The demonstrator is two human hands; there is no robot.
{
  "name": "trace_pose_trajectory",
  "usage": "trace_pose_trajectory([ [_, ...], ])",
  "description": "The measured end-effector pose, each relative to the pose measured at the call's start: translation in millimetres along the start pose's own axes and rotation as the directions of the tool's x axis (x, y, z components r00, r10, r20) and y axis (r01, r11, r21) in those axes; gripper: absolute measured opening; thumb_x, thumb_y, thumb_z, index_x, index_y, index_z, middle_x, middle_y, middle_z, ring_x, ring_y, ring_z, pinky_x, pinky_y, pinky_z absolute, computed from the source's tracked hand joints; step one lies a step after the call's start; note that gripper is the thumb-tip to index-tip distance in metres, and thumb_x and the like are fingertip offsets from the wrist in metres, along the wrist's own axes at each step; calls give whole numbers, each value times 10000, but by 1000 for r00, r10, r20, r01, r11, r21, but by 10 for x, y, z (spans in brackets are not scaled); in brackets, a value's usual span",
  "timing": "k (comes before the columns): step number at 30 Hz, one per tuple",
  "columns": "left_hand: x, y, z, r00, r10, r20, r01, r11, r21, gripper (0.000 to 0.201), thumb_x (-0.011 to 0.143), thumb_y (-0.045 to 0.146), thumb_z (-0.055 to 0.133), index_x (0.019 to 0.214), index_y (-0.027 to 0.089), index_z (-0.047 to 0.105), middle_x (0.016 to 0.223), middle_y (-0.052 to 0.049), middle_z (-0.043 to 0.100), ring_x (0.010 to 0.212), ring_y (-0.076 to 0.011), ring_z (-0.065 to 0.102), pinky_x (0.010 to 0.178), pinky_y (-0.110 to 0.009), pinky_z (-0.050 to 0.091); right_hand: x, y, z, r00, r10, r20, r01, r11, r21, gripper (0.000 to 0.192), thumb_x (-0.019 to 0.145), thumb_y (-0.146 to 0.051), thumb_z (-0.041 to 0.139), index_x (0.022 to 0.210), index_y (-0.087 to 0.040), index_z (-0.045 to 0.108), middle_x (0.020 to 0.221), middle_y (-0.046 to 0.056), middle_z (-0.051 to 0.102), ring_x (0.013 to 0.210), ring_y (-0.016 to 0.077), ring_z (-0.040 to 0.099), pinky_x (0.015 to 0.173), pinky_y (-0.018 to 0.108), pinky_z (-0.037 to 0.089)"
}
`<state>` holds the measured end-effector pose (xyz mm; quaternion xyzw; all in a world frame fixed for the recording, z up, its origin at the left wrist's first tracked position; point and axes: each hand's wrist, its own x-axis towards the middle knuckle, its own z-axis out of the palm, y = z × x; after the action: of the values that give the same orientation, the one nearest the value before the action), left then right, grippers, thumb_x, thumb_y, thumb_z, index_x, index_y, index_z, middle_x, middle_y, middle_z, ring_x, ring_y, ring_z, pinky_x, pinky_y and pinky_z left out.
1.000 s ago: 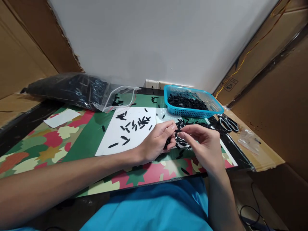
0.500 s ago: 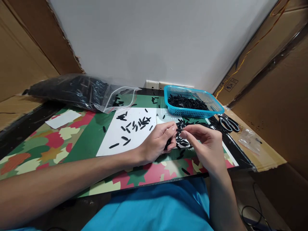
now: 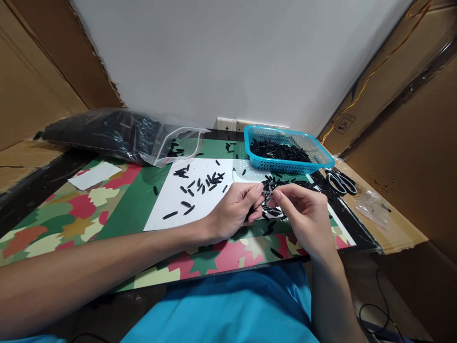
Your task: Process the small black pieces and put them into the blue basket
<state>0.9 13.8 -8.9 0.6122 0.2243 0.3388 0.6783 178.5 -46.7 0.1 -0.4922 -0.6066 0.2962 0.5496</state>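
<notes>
My left hand and my right hand meet fingertip to fingertip above the table, both pinching one small black plastic piece. Several more black pieces seem tucked in my left palm. Below the hands a heap of black pieces lies on the white sheet. Loose black pieces are scattered over that sheet to the left. A blue basket holding many black pieces stands behind my right hand.
A clear zip bag full of black pieces lies open at the back left. Scissors rest right of the basket. A small white paper lies on the patterned mat. Cardboard walls flank both sides.
Both hands have stayed together on the small black piece, with the right fingers shifting slightly. The view has drifted a little.
</notes>
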Motion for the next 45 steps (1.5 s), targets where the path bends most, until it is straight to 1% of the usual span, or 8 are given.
trace_pose_trajectory([
  [9,0,-1,3,1000,-24,-20,24,1000,-14,518,1033,631,567,755,206,466,541,50,497,435,-58,375,394,-163,259,0,7,-8,1000,7,14,-7,1000,-2,216,1030,-356,709,899,-199,781,802,26,774,748,179,734,702,279,567],
  [23,-2,-4,5,1000,-13,-2,13,1000,-13,519,1048,607,559,739,199,471,541,49,487,443,-56,375,394,-159,269,9,-1,14,999,4,51,-3,1000,-13,339,1064,-371,646,772,-201,674,725,7,689,714,163,642,692,276,490],
  [28,4,7,3,999,-33,-26,32,999,-37,526,1023,608,604,724,202,455,542,50,483,440,-55,387,394,-157,266,7,-5,28,998,16,58,-16,1000,8,328,1060,-384,649,792,-200,694,748,15,700,717,165,628,688,276,483],
  [37,-5,23,13,995,-90,-39,88,995,-49,502,1031,584,555,721,200,464,542,36,496,440,-60,368,385,-150,259,5,-1,38,999,23,23,-23,1000,4,329,1054,-385,657,782,-203,699,710,3,687,689,160,625,673,284,481],
  [40,-8,18,10,996,-80,-29,78,995,-63,476,1041,574,522,753,197,493,542,41,492,435,-63,374,384,-145,261,-6,-50,31,998,-30,-50,29,999,-15,292,1045,-363,670,800,-210,715,710,4,703,681,166,654,664,288,505],
  [42,-9,17,4,997,-74,-27,72,995,-67,449,1038,557,518,772,196,508,544,45,491,433,-65,380,384,-142,261,21,-125,-2,977,-129,-168,118,990,-72,258,1036,-341,680,815,-219,730,724,8,716,681,174,673,668,299,525],
  [43,-9,18,0,997,-70,-28,68,996,-65,439,1035,551,520,776,196,510,544,46,491,431,-66,381,383,-141,260,56,-171,-33,949,-196,-248,172,978,-116,244,1032,-334,686,819,-224,733,733,11,719,683,179,678,671,308,532],
  [45,-9,21,-6,997,-64,-32,62,996,-58,430,1027,549,522,778,199,509,538,49,488,423,-68,376,380,-141,254,178,-263,-134,843,-333,-423,255,939,-232,228,1026,-344,691,833,-230,734,741,17,711,679,193,679,669,331,541],
])
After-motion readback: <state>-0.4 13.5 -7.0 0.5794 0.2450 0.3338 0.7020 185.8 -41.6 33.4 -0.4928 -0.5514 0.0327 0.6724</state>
